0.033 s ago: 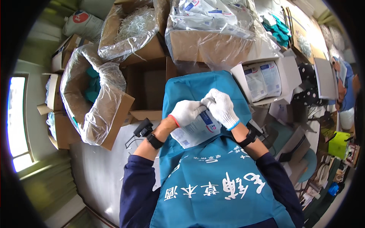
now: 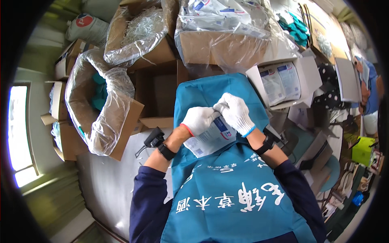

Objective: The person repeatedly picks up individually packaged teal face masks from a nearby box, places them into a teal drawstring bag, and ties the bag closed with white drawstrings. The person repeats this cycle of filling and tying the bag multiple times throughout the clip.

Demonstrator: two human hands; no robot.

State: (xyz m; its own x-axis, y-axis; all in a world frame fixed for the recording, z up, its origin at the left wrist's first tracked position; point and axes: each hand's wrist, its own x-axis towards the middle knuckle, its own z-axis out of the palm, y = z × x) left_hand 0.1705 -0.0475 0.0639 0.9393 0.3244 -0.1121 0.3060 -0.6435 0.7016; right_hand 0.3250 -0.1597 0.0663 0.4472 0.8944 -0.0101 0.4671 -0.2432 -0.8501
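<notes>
Over my lap, my left hand (image 2: 201, 120) and my right hand (image 2: 233, 112) meet at the upper edge of a white and blue plastic pouch (image 2: 210, 139). Both wear white knit gloves, one with a red cuff, the other with a blue cuff. Fingers of each are closed in a pinch on the pouch's top edge, the hands almost touching. The pouch slants down toward me over a teal apron (image 2: 219, 87) with white lettering. Whether its top is sealed is hidden by the gloves.
A white carton (image 2: 306, 83) at the right holds similar pouches upright. Ahead stands a plastic-lined box (image 2: 223, 46) piled with pouches. Left of it are a box of clear stringy material (image 2: 144, 28), a brown carton (image 2: 156, 87) and a lined box (image 2: 121, 133) with teal items.
The view has shifted very slightly. Both hands keep their pinch on the pouch, with no clear movement relative to it.
</notes>
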